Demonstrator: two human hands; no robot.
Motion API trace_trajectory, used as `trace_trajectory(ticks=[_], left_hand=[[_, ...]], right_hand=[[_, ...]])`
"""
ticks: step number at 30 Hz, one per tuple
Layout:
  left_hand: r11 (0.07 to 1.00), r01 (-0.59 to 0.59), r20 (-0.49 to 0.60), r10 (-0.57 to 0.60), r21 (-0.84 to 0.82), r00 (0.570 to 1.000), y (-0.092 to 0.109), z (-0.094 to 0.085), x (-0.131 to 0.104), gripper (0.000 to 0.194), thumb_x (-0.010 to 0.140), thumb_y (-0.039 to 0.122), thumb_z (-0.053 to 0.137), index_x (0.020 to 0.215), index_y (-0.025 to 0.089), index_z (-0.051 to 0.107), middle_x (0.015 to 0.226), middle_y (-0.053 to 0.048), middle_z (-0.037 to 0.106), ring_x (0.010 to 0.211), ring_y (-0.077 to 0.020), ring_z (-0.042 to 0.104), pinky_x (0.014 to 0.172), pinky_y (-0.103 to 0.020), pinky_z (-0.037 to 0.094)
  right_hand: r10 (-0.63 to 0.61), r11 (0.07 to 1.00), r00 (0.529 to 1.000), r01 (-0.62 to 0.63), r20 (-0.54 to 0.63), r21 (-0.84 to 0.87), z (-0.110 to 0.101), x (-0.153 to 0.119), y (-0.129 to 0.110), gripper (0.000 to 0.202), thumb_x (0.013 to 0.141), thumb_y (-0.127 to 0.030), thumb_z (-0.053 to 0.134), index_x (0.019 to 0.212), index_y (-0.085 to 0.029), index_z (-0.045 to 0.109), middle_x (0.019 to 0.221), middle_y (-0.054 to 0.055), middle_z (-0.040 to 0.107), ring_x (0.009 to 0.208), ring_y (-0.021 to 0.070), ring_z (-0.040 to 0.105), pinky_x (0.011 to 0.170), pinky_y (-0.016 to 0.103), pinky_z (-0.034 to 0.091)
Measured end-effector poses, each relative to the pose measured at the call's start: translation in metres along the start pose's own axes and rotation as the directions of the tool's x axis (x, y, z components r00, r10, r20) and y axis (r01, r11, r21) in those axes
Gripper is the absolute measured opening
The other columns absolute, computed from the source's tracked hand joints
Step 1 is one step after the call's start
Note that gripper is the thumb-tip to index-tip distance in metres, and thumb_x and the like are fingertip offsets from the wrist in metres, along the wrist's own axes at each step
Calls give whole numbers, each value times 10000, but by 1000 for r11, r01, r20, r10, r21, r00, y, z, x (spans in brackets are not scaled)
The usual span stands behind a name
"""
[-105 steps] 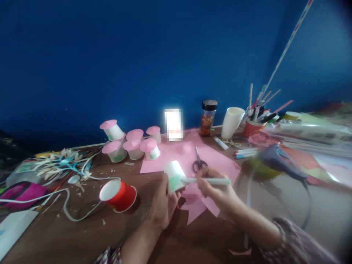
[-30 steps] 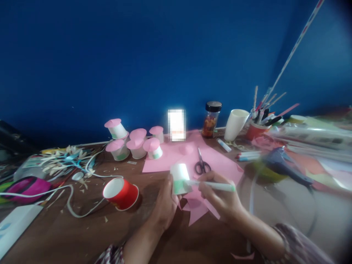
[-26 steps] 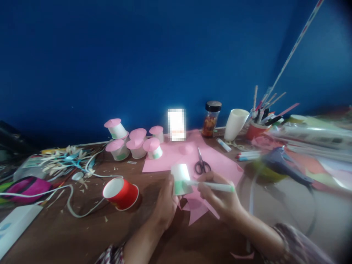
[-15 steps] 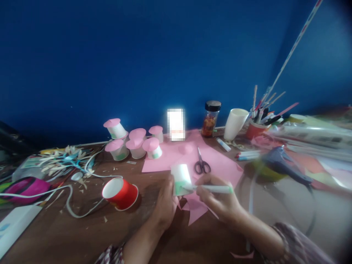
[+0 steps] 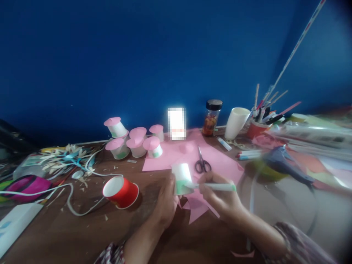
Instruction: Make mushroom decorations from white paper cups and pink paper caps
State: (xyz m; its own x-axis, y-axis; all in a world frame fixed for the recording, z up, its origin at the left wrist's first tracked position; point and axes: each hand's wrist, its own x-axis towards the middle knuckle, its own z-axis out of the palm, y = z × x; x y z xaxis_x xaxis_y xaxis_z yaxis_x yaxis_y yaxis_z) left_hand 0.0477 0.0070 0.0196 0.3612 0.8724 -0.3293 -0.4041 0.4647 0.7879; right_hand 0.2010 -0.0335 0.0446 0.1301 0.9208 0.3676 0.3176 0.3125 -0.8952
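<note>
A small white paper cup (image 5: 182, 174) with a green patch on its lower side is held in my left hand (image 5: 167, 201), tilted in front of me. My right hand (image 5: 220, 194) grips a white marker (image 5: 221, 187) with a green end; its tip points left at the green patch. Whether the tip touches the cup is too blurred to tell. Black-handled scissors (image 5: 202, 165) lie just beyond my right hand on a pink sheet (image 5: 225, 161). Cut pink scraps (image 5: 196, 209) lie beneath both hands.
Several cups with pink tops (image 5: 136, 143) stand back left. A red cup (image 5: 128, 192) lies tilted left of my left hand. A lidded jar (image 5: 211, 119), a white cup (image 5: 237, 123) and a red pen holder (image 5: 257, 128) stand back right. A glue gun (image 5: 288, 163) and white cables are at the sides.
My right hand and the marker have moved slightly right. The cup in my left hand has hardly moved.
</note>
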Motion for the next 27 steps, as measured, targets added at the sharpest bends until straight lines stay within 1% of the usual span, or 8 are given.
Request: trace_trajectory(ticks=[2, 7, 12, 17, 19, 23, 25, 27], left_hand=[[1000, -6, 10, 6, -18, 1000, 0, 1, 0, 436, 858, 528, 510, 1055, 164, 646, 808, -95, 696, 789, -239, 655, 678, -317, 498], [999, 5, -41, -6, -32, 999, 2, 3, 1, 396, 838, 488, 556, 1049, 168, 654, 705, -75, 677, 720, -239, 643, 678, -335, 496], [999, -44, -16, 44, -19, 999, 3, 3, 0, 385, 832, 470, 578, 1060, 167, 651, 648, -46, 661, 700, -222, 630, 694, -316, 491], [1000, -11, -49, 10, -18, 999, 1, 2, 3, 449, 851, 521, 524, 1046, 138, 652, 672, -64, 674, 663, -212, 633, 681, -324, 499], [999, -19, -37, 17, -43, 999, 0, 1, 4, 447, 858, 521, 515, 1031, 134, 653, 725, -82, 691, 726, -224, 649, 722, -334, 507], [994, -48, 33, 51, -101, 998, -4, -2, 6, 450, 869, 519, 505, 1040, 126, 642, 952, -116, 704, 949, -248, 643, 863, -352, 486], [991, -57, 38, 62, -118, 997, -5, -4, 7, 433, 876, 503, 509, 1068, 135, 632, 1014, -112, 697, 1004, -245, 629, 899, -351, 470], [991, -50, 32, 55, -125, 998, -5, -4, 7, 418, 882, 488, 508, 1090, 146, 628, 1027, -107, 696, 1025, -242, 622, 906, -348, 466]], right_hand=[[4, 1000, 1000, -4, -6, 7, -1, 1, -1, 77, 756, -174, 552, 715, -173, 617, 616, 8, 624, 532, 122, 541, 485, 222, 425], [-6, 999, 1000, 7, 18, -48, -2, 1, -1, 87, 740, -158, 548, 685, -179, 613, 620, 10, 630, 543, 128, 552, 497, 226, 427], [-10, 998, 999, 8, -32, -56, -2, 0, 2, 66, 739, -166, 554, 723, -179, 617, 625, 3, 624, 536, 123, 540, 487, 223, 417], [7, 998, 999, -4, 44, -69, -4, 1, 2, 80, 733, -151, 545, 700, -176, 613, 640, 12, 627, 560, 131, 545, 510, 234, 420], [41, 999, 998, -39, 56, -29, -4, 2, 1, 63, 736, -167, 556, 722, -176, 617, 654, 13, 626, 574, 136, 551, 514, 234, 422], [111, 987, 990, -121, 90, 106, -5, 5, 1, 46, 744, -205, 594, 768, -178, 622, 690, 16, 627, 599, 139, 561, 517, 229, 433], [124, 978, 988, -138, 97, 154, -5, 5, 2, 51, 748, -212, 614, 783, -177, 623, 714, 20, 628, 620, 139, 565, 533, 228, 442], [134, 971, 985, -152, 108, 184, -4, 5, 4, 60, 755, -211, 624, 804, -175, 623, 736, 23, 626, 640, 140, 569, 548, 229, 451]])
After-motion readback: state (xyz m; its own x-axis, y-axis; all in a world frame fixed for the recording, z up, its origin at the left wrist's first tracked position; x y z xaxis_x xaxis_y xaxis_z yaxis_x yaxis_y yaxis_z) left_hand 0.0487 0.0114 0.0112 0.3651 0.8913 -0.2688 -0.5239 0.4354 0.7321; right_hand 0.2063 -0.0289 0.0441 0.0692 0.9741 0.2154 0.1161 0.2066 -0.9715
